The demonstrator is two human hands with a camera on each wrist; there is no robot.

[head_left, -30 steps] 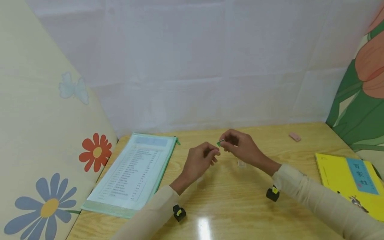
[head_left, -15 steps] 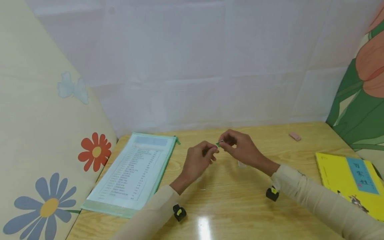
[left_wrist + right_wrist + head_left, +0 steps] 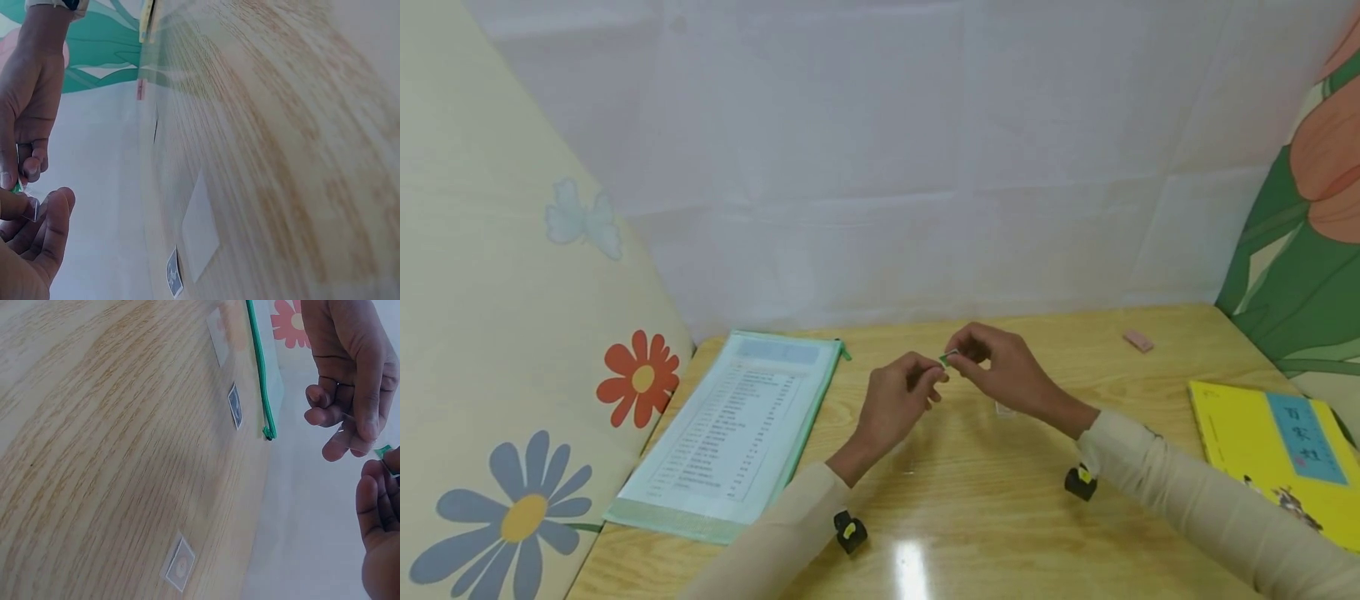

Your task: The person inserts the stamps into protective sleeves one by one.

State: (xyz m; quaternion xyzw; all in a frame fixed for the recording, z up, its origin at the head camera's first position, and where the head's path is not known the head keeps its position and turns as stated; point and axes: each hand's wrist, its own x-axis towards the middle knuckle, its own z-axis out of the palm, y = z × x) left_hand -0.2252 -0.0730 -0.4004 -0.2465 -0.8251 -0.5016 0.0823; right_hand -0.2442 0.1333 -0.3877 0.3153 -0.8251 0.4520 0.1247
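My left hand (image 3: 897,400) pinches a small clear plastic sleeve (image 3: 34,211) between thumb and fingertips. My right hand (image 3: 1003,367) holds a tiny green stamp-like piece (image 3: 946,361) in a pinch, its edge meeting the sleeve at the left fingertips. Whether the piece is inside the sleeve cannot be made out. Both hands are above the wooden table (image 3: 985,517). Below them lie a dark stamp-like piece (image 3: 235,406), a pale flat piece (image 3: 219,337) and another small picture piece in a clear sleeve (image 3: 181,565).
A green-edged zip folder (image 3: 722,433) with a printed sheet lies on the left. To the right are a yellow book (image 3: 1240,442) and, farther back, a pink eraser-like block (image 3: 1138,341). A white cloth backdrop (image 3: 880,167) stands behind the table.
The right hand has shifted slightly left, bringing the green piece up to the left fingertips. The left hand has drawn back a little to the left. Things on the table have not moved.
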